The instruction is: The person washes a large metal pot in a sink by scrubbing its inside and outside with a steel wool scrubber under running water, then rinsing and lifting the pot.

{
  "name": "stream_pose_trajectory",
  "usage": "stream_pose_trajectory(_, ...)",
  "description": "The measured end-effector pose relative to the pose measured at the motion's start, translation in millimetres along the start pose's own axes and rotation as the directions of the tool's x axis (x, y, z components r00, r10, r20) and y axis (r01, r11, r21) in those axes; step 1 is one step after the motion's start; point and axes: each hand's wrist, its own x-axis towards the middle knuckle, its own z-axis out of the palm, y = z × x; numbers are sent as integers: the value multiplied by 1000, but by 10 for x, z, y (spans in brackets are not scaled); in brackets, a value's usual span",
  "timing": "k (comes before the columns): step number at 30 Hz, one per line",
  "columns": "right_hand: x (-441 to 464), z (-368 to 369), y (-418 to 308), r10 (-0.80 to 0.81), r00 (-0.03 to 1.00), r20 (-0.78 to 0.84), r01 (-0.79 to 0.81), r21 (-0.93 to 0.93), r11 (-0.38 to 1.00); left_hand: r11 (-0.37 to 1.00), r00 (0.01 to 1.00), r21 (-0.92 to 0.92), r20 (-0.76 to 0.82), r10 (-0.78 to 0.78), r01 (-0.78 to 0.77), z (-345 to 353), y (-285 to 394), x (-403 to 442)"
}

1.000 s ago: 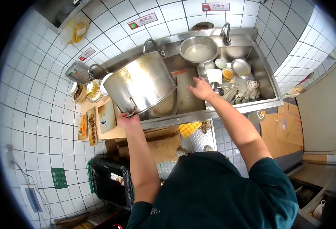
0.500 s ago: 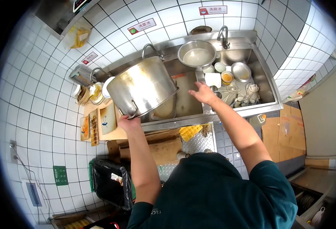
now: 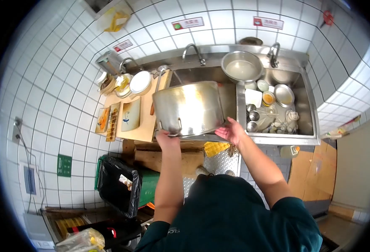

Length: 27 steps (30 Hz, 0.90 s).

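Observation:
A large steel stockpot (image 3: 189, 107) is tilted over the middle sink basin, its rim edge towards me; its inside is hidden. My left hand (image 3: 168, 140) is closed on the rim at the pot's lower left, near a wire handle. At the lower right corner of the pot, my right hand (image 3: 232, 131) has its fingers stretched out against the rim, thumb apart. Left of the pot, a long ladle (image 3: 158, 86) lies on a wooden board (image 3: 145, 131).
The right basin holds bowls, ladles and small items in water. A steel basin (image 3: 242, 67) of cloudy liquid rests on the sink's back edge. Stacked plates (image 3: 140, 82) and trays stand at left. A black-lined bin (image 3: 118, 185) and yellow cloth (image 3: 215, 148) are below.
The stockpot has moved right and towards me, turning more level along its rim. My right hand has come down from above the sink divider to the pot's rim. The view has shifted left.

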Motion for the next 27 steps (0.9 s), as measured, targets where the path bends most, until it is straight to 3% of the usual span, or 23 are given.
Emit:
stream_pose_trajectory(2,-21,-10,38,10,1000,17,-9,-33,999,999,998,-48,57,-9,12,-86,-27,-25)
stream_pose_trajectory(8,68,-165,104,38,998,44,-38,-17,999,986,997,-147,8,-72,72,-273,-18,166)
stream_pose_trajectory(11,24,-149,114,-14,993,-115,16,15,1000,987,994,-119,24,-108,110,-334,23,335)
stream_pose_trajectory(21,62,108,90,-228,957,-178,210,-111,971,974,981,-112,7,-196,195,-373,312,957)
stream_pose_trajectory(27,213,307,166,-261,939,-223,238,-123,963,965,968,-81,50,-247,250,-207,539,1318)
